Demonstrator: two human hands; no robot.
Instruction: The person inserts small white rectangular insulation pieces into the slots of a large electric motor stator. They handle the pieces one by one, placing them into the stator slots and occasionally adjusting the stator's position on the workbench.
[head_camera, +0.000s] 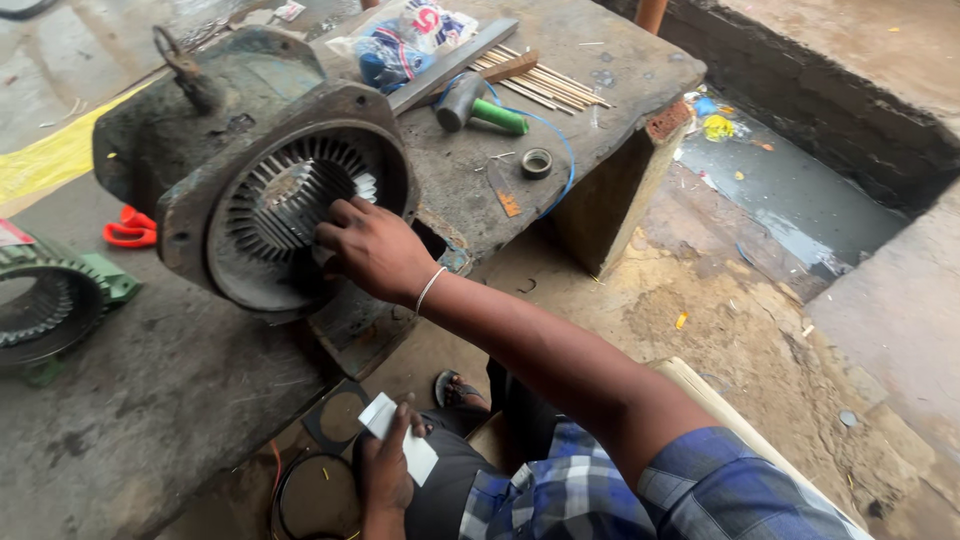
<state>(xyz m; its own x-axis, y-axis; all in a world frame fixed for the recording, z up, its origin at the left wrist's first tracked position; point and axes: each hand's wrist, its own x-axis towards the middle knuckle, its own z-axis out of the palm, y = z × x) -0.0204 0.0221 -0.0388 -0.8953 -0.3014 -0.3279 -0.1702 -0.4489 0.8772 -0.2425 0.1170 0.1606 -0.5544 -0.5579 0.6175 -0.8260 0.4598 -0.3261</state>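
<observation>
Reaching into the rusty slotted stator (290, 205), right hand (375, 250) fingers spread; left hand (385, 470) pinches white paper strip (400, 440).

one view only, worn on the head, tipped steeply down and a bit leftward over the concrete bench (180, 380). it sits close above the right hand (375, 250), bench filling the left, wet ground (760, 300) opening on the right.

Motor repair workshop; stripped stator housing (280, 200), hammer (480, 108), concrete bench (560, 60)
</observation>
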